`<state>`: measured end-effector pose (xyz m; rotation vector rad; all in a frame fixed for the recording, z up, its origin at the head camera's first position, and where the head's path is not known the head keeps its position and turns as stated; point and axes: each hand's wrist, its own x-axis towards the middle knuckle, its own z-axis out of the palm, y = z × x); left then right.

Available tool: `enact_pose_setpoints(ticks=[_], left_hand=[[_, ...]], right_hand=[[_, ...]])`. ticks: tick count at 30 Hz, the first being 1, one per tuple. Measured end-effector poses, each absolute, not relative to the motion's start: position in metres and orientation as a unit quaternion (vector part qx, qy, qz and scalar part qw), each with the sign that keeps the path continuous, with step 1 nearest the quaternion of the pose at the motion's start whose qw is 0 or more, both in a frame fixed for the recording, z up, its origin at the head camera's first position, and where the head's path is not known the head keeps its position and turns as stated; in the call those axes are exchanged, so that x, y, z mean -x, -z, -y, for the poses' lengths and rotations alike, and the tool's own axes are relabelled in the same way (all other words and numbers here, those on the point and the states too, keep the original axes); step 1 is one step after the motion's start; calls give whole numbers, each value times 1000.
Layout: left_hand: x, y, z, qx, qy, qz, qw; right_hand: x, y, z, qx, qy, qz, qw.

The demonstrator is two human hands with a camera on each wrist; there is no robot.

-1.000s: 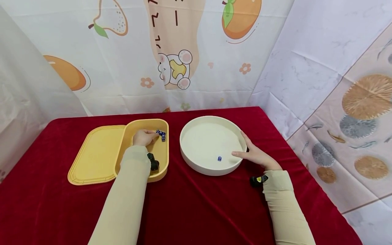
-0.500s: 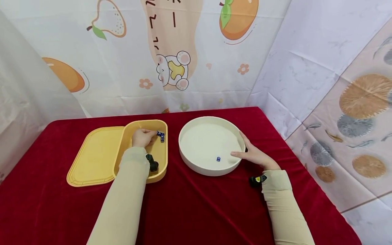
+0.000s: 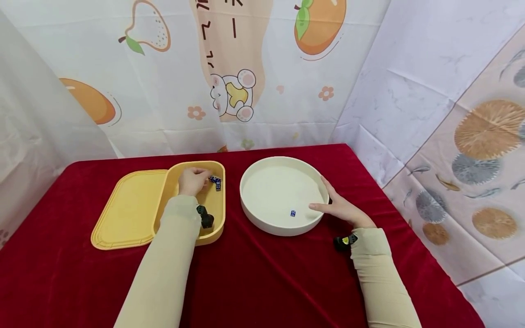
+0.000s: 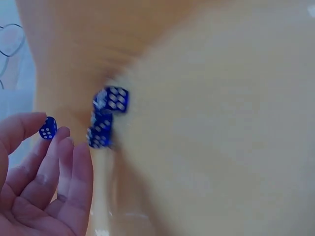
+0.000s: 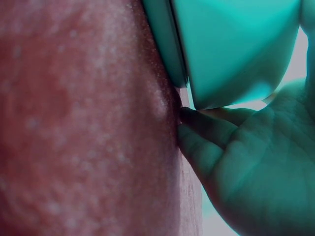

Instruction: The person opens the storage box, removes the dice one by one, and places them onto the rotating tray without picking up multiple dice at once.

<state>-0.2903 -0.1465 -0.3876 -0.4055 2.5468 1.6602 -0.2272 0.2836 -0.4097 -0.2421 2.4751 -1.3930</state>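
Between thumb and index fingertip, my left hand (image 3: pixel 192 182) pinches a blue die (image 4: pixel 48 129) with white pips. It is inside the yellow box (image 3: pixel 213 212), near the far end. Several more blue dice (image 4: pixel 106 115) lie clustered against the box wall beside the fingers. A round white tray (image 3: pixel 275 182) stands to the right of the box, with one blue die (image 3: pixel 293 213) on its floor toward the front. My right hand (image 3: pixel 344 209) holds the tray's right side, thumb over the rim and fingers low along the outer wall.
The flat yellow lid (image 3: pixel 131 207) lies left of the box, against its side. Red cloth (image 3: pixel 254 282) covers the table. Printed curtains (image 3: pixel 164 100) hang behind and on the right. A black wrist device (image 3: pixel 206 219) sits at the left cuff.
My left hand draws slightly up and away from the dice cluster, now with a die between its fingertips. The right hand and tray stay in place.
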Motion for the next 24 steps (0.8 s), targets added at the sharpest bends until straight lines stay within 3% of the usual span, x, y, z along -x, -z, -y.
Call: enact_pose_setpoints(ticks=[24], left_hand=[[291, 346, 119, 94, -661, -744, -12]], right_hand=[[224, 407, -281, 75, 483, -860, 150]])
